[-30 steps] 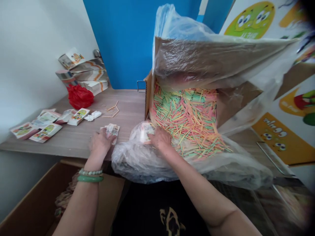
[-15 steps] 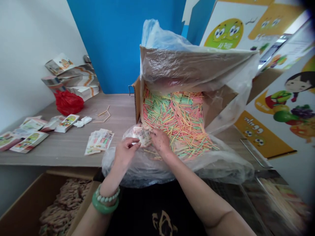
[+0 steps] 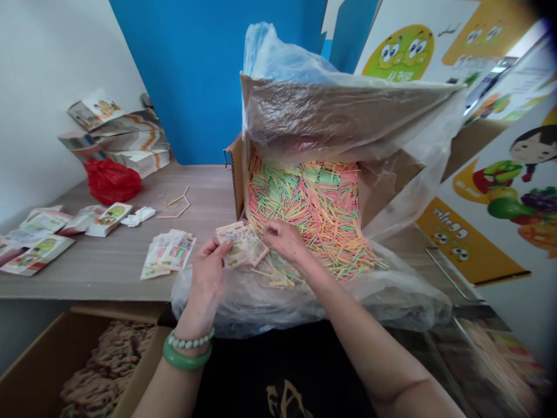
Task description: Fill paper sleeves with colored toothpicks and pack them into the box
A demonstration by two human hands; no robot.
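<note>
My left hand (image 3: 209,264) is closed, thumb on top, on small printed packets (image 3: 238,247), two of which seem to overlap in a fan. They are held flat over the front edge of a plastic-lined carton. My right hand (image 3: 286,242) is beside their right edge, fingers curled together; what the fingertips pinch, if anything, is hidden. Under and beyond this hand lies a heap of thin pink, green, yellow and orange sticks (image 3: 308,203). A few loose yellow sticks (image 3: 275,280) rest on the clear plastic liner (image 3: 313,307) in front.
Similar packets (image 3: 169,253) lie fanned on the table (image 3: 108,278) to the left. Farther left are printed booklets or packs (image 3: 37,255), a white tissue (image 3: 138,216), bent sticks (image 3: 179,206) and a red plastic bag (image 3: 113,181). A cardboard box (image 3: 130,377) with brownish bundles stands below.
The packets have turned flatter, showing their printed faces. My left hand has moved slightly left with its thumb now over them; my right hand has drawn a little away to the right.
</note>
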